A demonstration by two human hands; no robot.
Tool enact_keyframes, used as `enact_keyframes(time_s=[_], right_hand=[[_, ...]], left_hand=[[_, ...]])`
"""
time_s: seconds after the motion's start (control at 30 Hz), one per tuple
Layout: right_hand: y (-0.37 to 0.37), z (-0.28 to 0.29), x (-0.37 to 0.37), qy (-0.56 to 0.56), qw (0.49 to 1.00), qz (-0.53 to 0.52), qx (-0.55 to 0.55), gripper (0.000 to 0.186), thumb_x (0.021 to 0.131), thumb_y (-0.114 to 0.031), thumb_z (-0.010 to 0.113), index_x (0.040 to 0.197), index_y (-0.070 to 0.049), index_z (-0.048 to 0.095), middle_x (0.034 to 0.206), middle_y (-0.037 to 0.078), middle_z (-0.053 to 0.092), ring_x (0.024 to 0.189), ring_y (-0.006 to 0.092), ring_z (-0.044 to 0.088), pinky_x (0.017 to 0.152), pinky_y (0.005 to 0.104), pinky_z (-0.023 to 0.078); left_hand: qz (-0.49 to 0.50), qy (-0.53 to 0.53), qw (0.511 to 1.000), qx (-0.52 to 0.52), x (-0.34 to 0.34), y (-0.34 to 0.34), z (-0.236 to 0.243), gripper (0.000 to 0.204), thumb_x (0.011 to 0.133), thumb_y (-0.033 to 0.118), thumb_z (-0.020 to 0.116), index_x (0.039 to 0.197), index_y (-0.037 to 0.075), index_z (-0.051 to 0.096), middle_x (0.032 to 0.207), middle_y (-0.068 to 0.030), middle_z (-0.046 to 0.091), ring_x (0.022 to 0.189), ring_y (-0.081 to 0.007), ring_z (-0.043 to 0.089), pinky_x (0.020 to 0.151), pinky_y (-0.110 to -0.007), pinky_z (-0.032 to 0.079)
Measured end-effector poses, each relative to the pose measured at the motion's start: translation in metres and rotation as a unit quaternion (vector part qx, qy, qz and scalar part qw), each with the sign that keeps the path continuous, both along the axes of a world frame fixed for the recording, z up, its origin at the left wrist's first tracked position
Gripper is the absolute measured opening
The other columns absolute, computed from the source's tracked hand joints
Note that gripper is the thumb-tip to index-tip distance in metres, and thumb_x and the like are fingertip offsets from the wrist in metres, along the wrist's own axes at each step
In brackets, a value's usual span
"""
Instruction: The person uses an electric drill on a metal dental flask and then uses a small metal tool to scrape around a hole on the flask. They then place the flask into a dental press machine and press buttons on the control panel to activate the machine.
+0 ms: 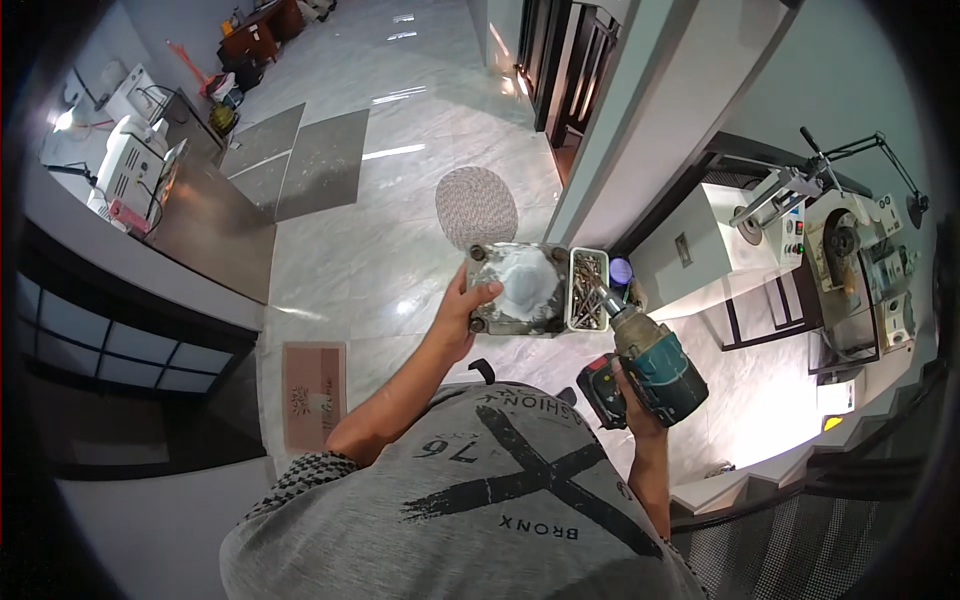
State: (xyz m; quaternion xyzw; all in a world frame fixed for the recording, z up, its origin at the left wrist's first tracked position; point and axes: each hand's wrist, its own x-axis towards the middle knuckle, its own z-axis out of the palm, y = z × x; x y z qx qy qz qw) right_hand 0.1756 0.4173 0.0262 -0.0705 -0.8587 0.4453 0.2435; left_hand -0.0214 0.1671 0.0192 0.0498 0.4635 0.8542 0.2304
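Nearest me, the right hand [632, 405] is wrapped around the handle of a teal cordless drill [648, 362], nose tilted toward 11 o'clock, I judge so the bit reaches the tray of screws [587, 290]. At 12 o'clock the left hand [462, 312] clamps the left edge of a grey metal plate [520, 288], thumb on top, seemingly to steady it; the tray touches the plate's right side. Farther, at 12 o'clock, a round mat [476, 206] lies on the marble floor [400, 200].

Left hand [462, 312] grips the square metal plate [520, 290] by its edge; right hand [632, 400] aims the teal cordless driver [650, 365] into the screw tray [588, 290] just beside it.
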Motion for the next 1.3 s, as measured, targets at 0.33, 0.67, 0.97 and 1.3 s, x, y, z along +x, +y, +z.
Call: enact_keyframes(time_s=[0.33, 0.67, 0.97, 1.3], right_hand=[[0.075, -0.005, 0.030, 0.028, 0.997, -0.011, -0.071, 0.031, 0.088, -0.005, 0.081, 0.118, 0.000, 0.071, 0.112, 0.010, 0.073, 0.099, 0.0205, 0.069, 0.090, 0.0356, 0.055], [0.124, -0.035, 0.052, -0.023, 0.997, -0.060, -0.052, 0.026, 0.087, -0.004, 0.081, 0.112, -0.001, 0.072, 0.108, 0.012, 0.074, 0.096, 0.0232, 0.071, 0.088, 0.0364, 0.055], [0.122, -0.031, 0.048, 0.012, 1.000, 0.006, 0.025, 0.026, 0.089, -0.005, 0.079, 0.114, -0.001, 0.072, 0.109, 0.011, 0.074, 0.098, 0.0244, 0.070, 0.090, 0.0375, 0.054], [0.105, 0.015, 0.070, 0.050, 0.979, 0.032, 0.196, 0.039, 0.091, -0.008, 0.065, 0.130, -0.007, 0.066, 0.132, 0.015, 0.066, 0.125, 0.0350, 0.061, 0.110, 0.0495, 0.044]], left_hand=[[-0.038, 0.007, 0.997, -0.061, 0.013, 0.099, -0.005, 0.067, 0.076, 0.011, 0.084, 0.136, 0.001, 0.055, 0.119, -0.0084, 0.067, 0.107, -0.0203, 0.067, 0.095, -0.035, 0.054], [-0.020, 0.079, 0.992, -0.099, 0.044, 0.149, -0.002, 0.078, 0.072, 0.008, 0.087, 0.141, 0.002, 0.050, 0.127, -0.0094, 0.064, 0.116, -0.0208, 0.063, 0.103, -0.035, 0.048], [-0.046, 0.178, 0.963, -0.196, 0.052, 0.145, 0.007, 0.090, 0.069, 0.009, 0.091, 0.145, 0.002, 0.044, 0.129, -0.0116, 0.062, 0.121, -0.0215, 0.061, 0.106, -0.035, 0.046], [-0.119, 0.266, 0.932, -0.216, 0.063, 0.145, 0.037, 0.108, 0.064, 0.009, 0.091, 0.155, 0.004, 0.031, 0.138, -0.0171, 0.055, 0.128, -0.0259, 0.056, 0.111, -0.039, 0.044]])
